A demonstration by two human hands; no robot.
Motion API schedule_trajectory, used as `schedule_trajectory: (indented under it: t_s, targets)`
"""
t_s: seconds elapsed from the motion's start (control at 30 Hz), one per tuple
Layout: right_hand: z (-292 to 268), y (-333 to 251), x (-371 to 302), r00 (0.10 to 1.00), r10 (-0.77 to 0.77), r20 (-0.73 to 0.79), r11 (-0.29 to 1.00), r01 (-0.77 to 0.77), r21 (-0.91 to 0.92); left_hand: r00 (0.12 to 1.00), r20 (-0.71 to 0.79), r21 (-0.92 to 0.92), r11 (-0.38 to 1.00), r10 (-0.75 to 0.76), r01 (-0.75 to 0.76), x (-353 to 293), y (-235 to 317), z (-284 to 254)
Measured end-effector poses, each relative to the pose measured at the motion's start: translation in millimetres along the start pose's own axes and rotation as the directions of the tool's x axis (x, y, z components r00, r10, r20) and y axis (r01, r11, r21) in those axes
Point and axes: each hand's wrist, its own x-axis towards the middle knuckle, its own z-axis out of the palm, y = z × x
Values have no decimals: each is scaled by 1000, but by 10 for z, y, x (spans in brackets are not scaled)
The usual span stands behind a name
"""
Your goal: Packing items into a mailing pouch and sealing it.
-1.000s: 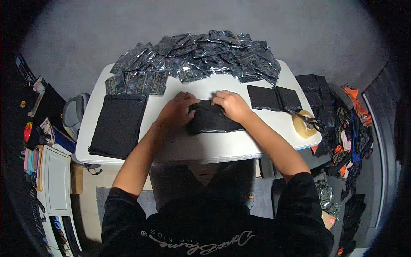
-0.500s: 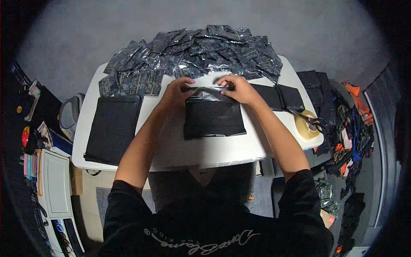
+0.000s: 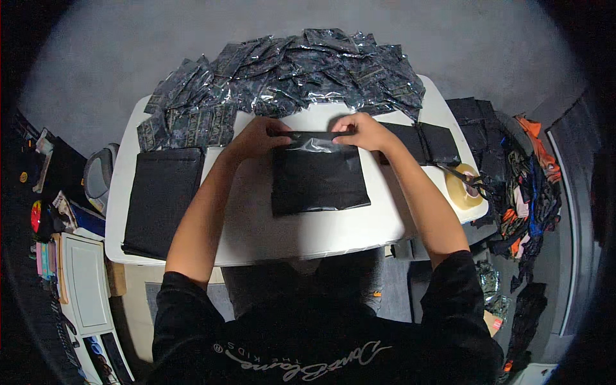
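A black plastic bag [image 3: 319, 181], square and fairly flat, lies on the white table [image 3: 247, 224] in front of me. Its far edge is pinched at the left corner by my left hand [image 3: 262, 136] and at the right corner by my right hand [image 3: 364, 132]. Along that edge runs a shiny strip between my fingers. To the left of the bag is a neat stack of flat black bags [image 3: 163, 199]. Beyond my hands rises a heap of clear-wrapped dark packets [image 3: 301, 74].
Folded black pieces [image 3: 439, 142] lie at the table's right side. Black scissors [image 3: 471, 181] rest on a roll of tape [image 3: 461, 192] near the right edge. A pile of mixed cloth [image 3: 523, 205] is on the right; a white cabinet [image 3: 86, 276] stands at lower left.
The far edge of the bag, looser and more raised before, is now drawn straighter between my hands. The near part of the bag lies slightly closer to me.
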Motion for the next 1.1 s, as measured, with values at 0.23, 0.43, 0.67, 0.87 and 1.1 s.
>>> schedule_trajectory:
  t_s: [0.23,0.43,0.67,0.87,1.1]
  targets:
    - [-193,46,-51,967,235,96,971,-229,-76,997,31,248,967,-73,63,80,6,-94]
    - [-189,37,-89,979,154,134,967,-122,-223,986,-1,198,966,-168,165,55,84,-134]
    - [-107,73,-215,941,331,77,909,-339,243,968,-105,146,960,-226,240,98,117,-3]
    - [15,-244,-460,903,427,-49,889,-429,-162,986,-142,166,980,-90,113,97,-96,77]
    - [153,80,-571,916,379,-129,914,-350,204,845,-326,438,860,424,-263,-337,401,638]
